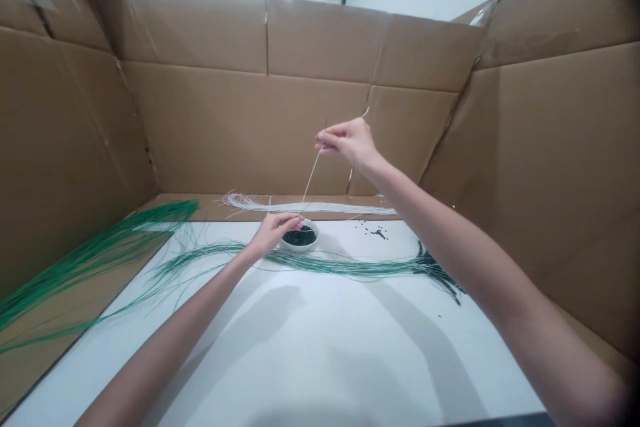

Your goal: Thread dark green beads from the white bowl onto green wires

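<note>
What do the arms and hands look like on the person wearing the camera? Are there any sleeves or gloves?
The left arm and right arm are bare, with no sleeves in view. The left hand and right hand have no gloves. I see no watch, bracelet or ring. The fingernails are too small to describe.

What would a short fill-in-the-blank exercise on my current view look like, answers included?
A thin ____ strand runs between the left hand and the right hand.
Of the two hands, the ____ one is raised higher.
The bundle just in front of the bowl is coloured ____.
Inside the bowl, the small beads look ____ in tone, not light.

Missing words: white; right; green; dark
</note>
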The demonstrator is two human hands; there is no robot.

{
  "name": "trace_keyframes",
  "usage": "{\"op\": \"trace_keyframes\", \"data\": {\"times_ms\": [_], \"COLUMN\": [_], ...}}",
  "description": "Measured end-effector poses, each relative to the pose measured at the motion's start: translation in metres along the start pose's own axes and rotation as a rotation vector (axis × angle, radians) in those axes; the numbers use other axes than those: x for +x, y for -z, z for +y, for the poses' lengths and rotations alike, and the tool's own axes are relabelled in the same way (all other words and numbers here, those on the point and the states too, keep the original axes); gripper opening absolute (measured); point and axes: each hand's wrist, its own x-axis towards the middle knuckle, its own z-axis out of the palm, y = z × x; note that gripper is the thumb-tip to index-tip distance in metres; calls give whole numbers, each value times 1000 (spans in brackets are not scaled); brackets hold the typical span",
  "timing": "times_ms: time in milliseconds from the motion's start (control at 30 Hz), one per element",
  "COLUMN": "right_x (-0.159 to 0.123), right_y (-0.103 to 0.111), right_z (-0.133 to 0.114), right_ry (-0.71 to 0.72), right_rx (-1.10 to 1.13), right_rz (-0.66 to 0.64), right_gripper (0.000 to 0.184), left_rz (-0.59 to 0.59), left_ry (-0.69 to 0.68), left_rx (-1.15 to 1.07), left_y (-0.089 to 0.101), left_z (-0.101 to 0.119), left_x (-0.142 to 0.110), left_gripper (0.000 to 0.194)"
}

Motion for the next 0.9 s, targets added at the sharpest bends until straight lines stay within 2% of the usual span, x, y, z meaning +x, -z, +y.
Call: {"op": "trace_keyframes", "data": {"times_ms": [167, 267, 333, 400, 467, 600, 733, 900], "right_x": [17, 17, 14, 10, 8, 11, 19, 20], "right_y": [11, 17, 22, 29, 35, 48, 63, 81], "right_z": [-27, -31, -27, -19, -9, 8, 13, 12], "right_ry": [139, 168, 171, 158, 132, 76, 23, -1], "right_rx": [-139, -191, -212, -220, -209, -125, -50, 1], "right_rz": [21, 43, 63, 89, 127, 254, 412, 512], "right_gripper": [8, 6, 5, 5, 4, 3, 4, 7], "left_rz": [35, 91, 152, 262, 323, 269, 212, 324], "left_ry": [-73, -92, -109, -135, -132, -60, 38, 35], "left_rx": [178, 186, 166, 144, 121, 113, 157, 171], "left_y": [-15, -8, 6, 26, 47, 85, 116, 156], "left_z": [0, -6, -9, -9, -5, 13, 30, 38], "left_x": [22, 28, 27, 22, 14, -4, -19, -31], "left_gripper": [36, 37, 37, 37, 37, 37, 37, 35]}}
